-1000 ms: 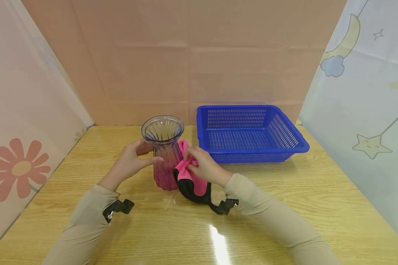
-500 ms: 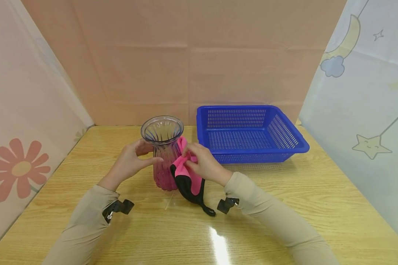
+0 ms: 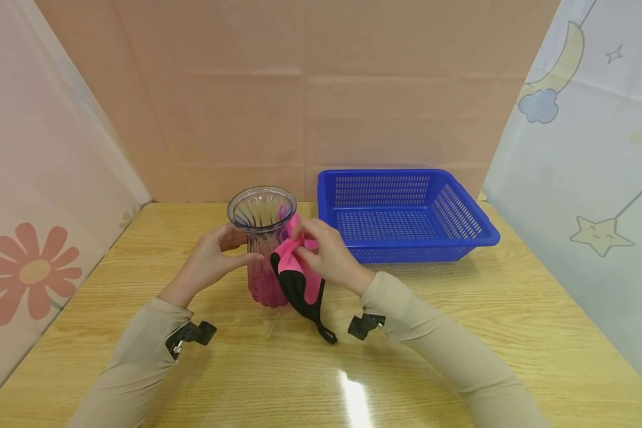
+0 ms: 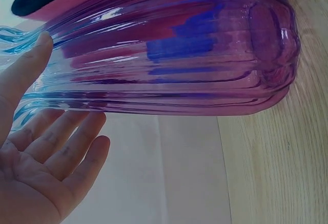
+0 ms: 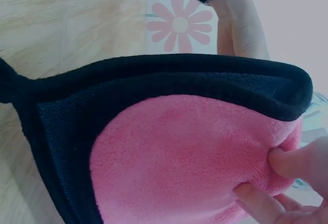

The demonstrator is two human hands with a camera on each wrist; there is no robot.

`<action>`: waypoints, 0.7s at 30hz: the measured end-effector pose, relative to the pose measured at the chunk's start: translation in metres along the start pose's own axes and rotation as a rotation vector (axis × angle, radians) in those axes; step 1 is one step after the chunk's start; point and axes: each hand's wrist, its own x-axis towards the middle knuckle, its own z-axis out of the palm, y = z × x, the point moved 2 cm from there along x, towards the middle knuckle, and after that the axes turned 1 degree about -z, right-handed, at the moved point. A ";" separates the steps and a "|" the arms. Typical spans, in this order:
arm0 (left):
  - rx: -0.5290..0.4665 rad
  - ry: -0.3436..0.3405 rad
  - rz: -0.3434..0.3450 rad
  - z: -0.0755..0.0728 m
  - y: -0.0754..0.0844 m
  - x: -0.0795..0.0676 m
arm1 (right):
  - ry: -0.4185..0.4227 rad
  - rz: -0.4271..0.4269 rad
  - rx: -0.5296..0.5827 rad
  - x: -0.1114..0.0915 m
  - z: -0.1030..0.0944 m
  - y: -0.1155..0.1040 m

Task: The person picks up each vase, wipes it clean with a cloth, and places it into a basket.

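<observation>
A ribbed glass vase [image 3: 264, 279], purple fading to pink, stands upright on the table, its flared rim facing up. My left hand [image 3: 208, 257] holds it from the left below the rim, thumb in front; in the left wrist view the fingertips [image 4: 95, 124] meet the glass from the far side. On the vase's right, my right hand [image 3: 326, 252] pinches a pink and black cloth [image 3: 312, 285] against the upper side. Plush pink with black edging shows on the cloth [image 5: 174, 152] in the right wrist view. Its black loop hangs down toward the table.
A blue perforated plastic basket [image 3: 406, 242] sits behind and to the right of the vase. Its near left corner is close to my right hand. A wood-grain table [image 3: 235, 380] lies under everything, with wall sheets [image 3: 224, 119] around it.
My right hand has shifted slightly up and left with the cloth, whose pink top now shows behind the vase's rim. The cloth's loop has swung left. My left hand and the vase stay put.
</observation>
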 end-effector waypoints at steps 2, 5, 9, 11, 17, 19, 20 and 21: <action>0.003 0.002 0.005 0.000 0.001 0.000 | 0.019 -0.011 0.011 0.002 -0.002 -0.002; 0.005 0.003 0.012 -0.001 0.003 -0.002 | 0.046 -0.024 0.042 0.004 -0.004 -0.005; 0.002 0.008 0.025 -0.001 0.003 -0.002 | 0.075 -0.015 0.086 0.007 -0.007 -0.008; 0.001 0.011 0.031 0.000 0.002 -0.001 | 0.084 0.005 0.115 0.008 -0.008 -0.008; 0.006 0.008 0.023 0.001 0.000 0.001 | 0.129 0.038 0.207 0.008 -0.013 -0.008; 0.005 0.005 0.018 0.002 0.000 0.001 | 0.145 0.041 0.222 0.008 -0.015 -0.007; 0.005 0.005 0.017 0.002 -0.001 0.001 | 0.150 0.046 0.230 0.007 -0.016 -0.007; 0.005 0.005 0.016 0.002 -0.001 0.001 | 0.154 0.051 0.236 0.007 -0.017 -0.008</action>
